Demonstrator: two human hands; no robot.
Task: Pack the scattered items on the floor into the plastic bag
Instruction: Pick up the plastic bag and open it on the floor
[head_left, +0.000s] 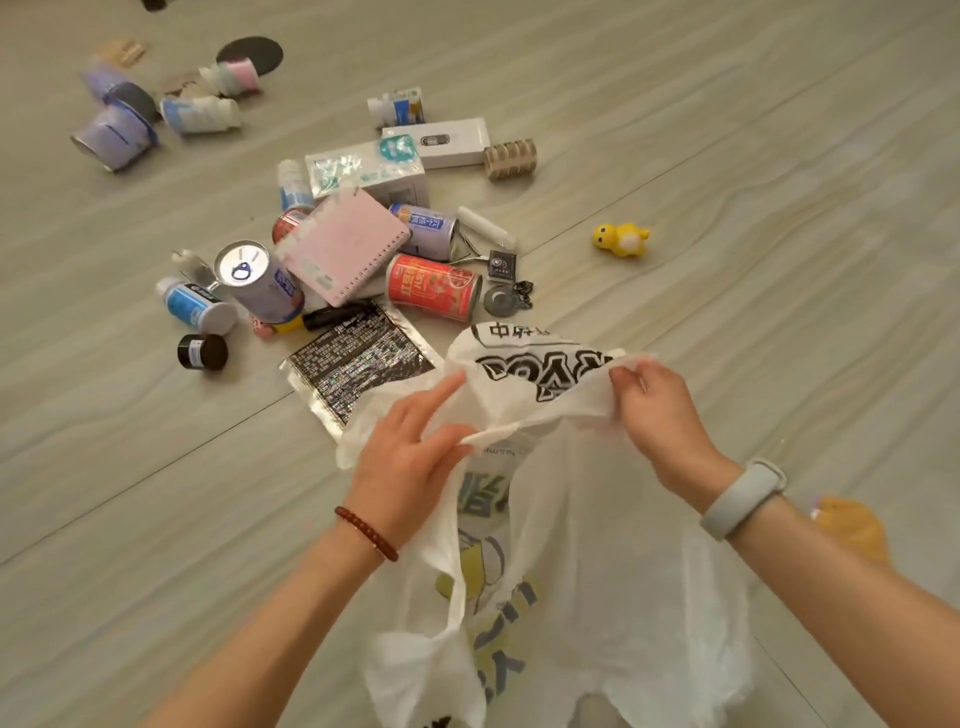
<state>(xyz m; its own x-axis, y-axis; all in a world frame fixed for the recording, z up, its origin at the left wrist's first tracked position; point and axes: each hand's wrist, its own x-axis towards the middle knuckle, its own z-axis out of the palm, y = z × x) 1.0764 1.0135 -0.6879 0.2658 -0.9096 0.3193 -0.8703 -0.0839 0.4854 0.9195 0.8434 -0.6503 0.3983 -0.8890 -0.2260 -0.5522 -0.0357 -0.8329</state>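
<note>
Bag: white plastic bag (561, 545) near me, low centre, lifted off the floor (779, 156).
My left hand (410, 462): thumb and fingers pinch its left rim.
My right hand (660, 410): fingertips pinch the right rim.
Scattered items: red can (434, 287), pink notebook (345, 244), black foil packet (358, 364) just beyond; yellow duck (621, 239) far right.

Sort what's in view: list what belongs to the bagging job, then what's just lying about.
Job:
plastic bag, pinched by the left hand and right hand
red can
pink notebook
black foil packet
yellow duck toy
white box

Lying about:
black disc on the floor
</note>
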